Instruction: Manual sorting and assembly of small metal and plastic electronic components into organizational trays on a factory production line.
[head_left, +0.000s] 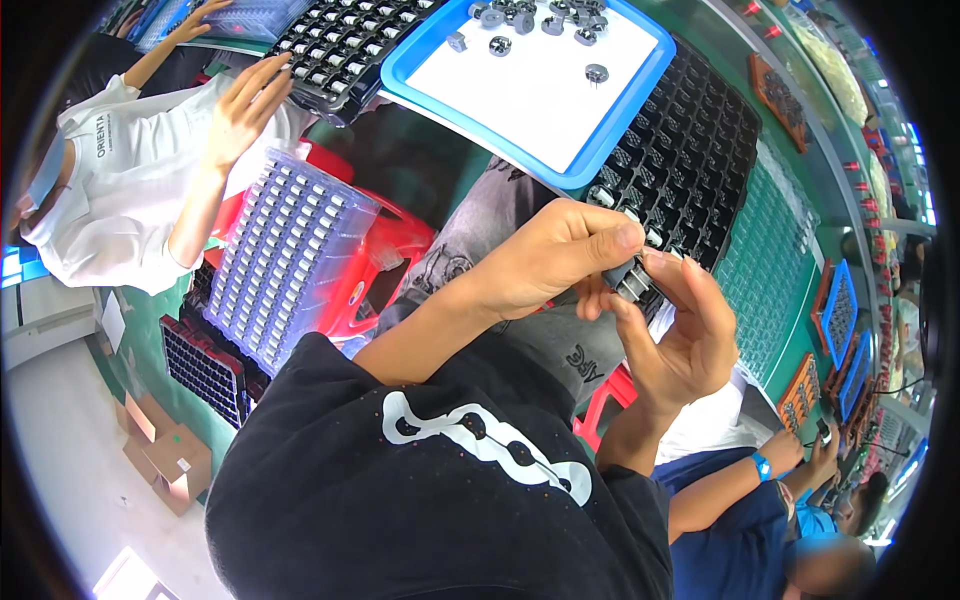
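Observation:
My left hand [560, 250] and my right hand [690, 335] meet in front of me, to the right of the middle. Between their fingertips is a small dark part with silvery metal pieces [632, 282]. Thumb and fingers of both hands are closed on it, hiding much of it; its exact kind is unclear. Just beyond the hands lies a black tray of small pockets [690, 150], and a few pale cylindrical pieces show at its near edge. Farther off, a blue-rimmed tray [567, 180] with a white bottom holds several small dark round parts with thin pins [500, 46].
At the left, a person in white [130, 190] sits by a clear tray of white cylinders [285, 255] on a red stool [385, 255]. Another black tray [345, 45] is at the far left. Green-backed clear trays [765, 270] lie at right, near a person in dark blue [725, 520].

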